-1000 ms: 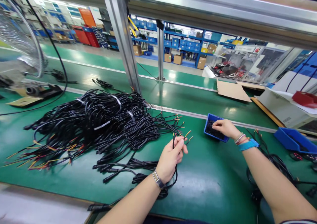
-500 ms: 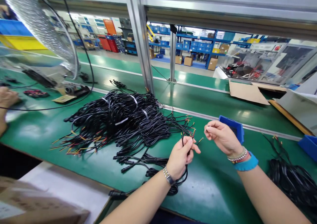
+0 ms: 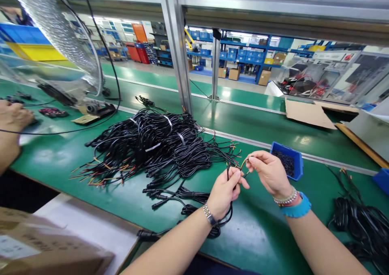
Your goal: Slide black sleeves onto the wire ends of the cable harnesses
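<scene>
My left hand (image 3: 225,190) is closed round a black cable (image 3: 209,222) near its stripped end, where thin coloured wire tips (image 3: 243,163) stick up. My right hand (image 3: 267,171) is pinched at those wire tips, holding something small I cannot make out. Both hands hover over the green bench (image 3: 258,226), close together. A small blue bin (image 3: 288,159) of tiny dark parts sits just behind my right hand. A big heap of black cables (image 3: 152,147) with coloured wire ends lies to the left.
Another pile of black cables (image 3: 361,222) lies at the right. A co-worker's hand (image 3: 13,117) rests at the far left near a fan (image 3: 60,35). An aluminium post (image 3: 179,60) stands behind the heap. A cardboard box (image 3: 45,246) is at bottom left, a cardboard sheet (image 3: 308,113) farther back.
My right hand came out of the blue bin and moved left to the wire tips in my left hand. The view shifted left, bringing the co-worker's hand and box into view.
</scene>
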{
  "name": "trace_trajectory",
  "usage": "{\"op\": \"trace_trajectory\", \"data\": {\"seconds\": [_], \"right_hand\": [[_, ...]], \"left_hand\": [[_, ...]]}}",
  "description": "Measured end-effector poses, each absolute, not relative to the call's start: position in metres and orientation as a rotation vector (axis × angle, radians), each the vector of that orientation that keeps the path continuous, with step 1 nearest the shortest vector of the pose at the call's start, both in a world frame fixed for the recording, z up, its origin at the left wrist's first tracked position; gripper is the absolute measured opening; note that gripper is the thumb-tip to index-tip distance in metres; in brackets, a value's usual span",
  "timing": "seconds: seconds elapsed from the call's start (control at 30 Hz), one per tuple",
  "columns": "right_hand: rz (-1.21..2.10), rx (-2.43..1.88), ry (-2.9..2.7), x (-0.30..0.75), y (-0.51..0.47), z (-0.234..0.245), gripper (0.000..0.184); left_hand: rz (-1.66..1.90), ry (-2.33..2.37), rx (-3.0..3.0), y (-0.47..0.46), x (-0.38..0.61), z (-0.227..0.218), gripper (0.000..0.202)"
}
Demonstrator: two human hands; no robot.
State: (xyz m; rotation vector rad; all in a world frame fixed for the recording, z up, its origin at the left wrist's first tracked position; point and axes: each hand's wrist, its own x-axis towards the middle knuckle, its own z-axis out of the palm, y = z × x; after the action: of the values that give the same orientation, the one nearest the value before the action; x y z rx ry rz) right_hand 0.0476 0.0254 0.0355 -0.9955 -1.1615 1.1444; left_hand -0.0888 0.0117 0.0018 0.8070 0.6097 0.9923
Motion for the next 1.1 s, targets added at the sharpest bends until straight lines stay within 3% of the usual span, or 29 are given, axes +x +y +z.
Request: {"op": "trace_trajectory", "data": {"seconds": [1.1], "right_hand": [[1.216, -1.055, -1.183, 0.0480, 0.0220, 0.0380, 0.012]], "left_hand": [[1.022, 0.624, 0.827, 0.0120, -0.0891, 0.0004, 0.026]]}}
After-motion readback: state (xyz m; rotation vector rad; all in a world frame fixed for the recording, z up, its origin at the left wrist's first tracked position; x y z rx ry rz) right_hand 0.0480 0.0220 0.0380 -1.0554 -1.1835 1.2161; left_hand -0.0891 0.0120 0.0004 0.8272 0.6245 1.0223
